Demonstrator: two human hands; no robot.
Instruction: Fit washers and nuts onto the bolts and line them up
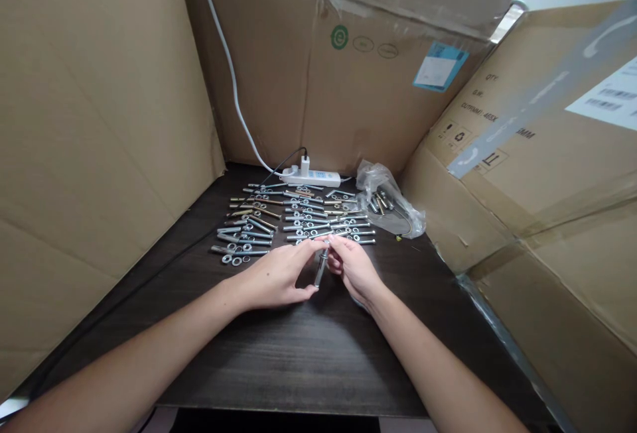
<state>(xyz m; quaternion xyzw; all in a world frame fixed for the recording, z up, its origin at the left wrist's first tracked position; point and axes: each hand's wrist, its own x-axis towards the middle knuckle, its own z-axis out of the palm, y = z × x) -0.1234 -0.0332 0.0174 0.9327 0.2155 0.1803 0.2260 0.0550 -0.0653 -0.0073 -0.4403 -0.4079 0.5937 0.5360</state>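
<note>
A silvery expansion bolt (321, 270) is held tilted between my two hands, above the dark table. My left hand (281, 274) is closed on it, thumb at the lower end and fingers at the upper end. At the upper end my right hand (354, 266) pinches it with thumb and fingertips; the exact contact is partly hidden by the fingers. Just beyond my hands lie rows of bolts and sleeves (259, 252), silver and brassy, with loose washers and nuts (227, 259) among them.
A white power strip (318, 179) with a plugged-in charger stands at the back. A clear plastic bag (393, 211) with more bolts lies at the back right. Cardboard walls (269, 75) enclose the table (298, 367) on three sides. A black cable (164, 262) crosses the left side.
</note>
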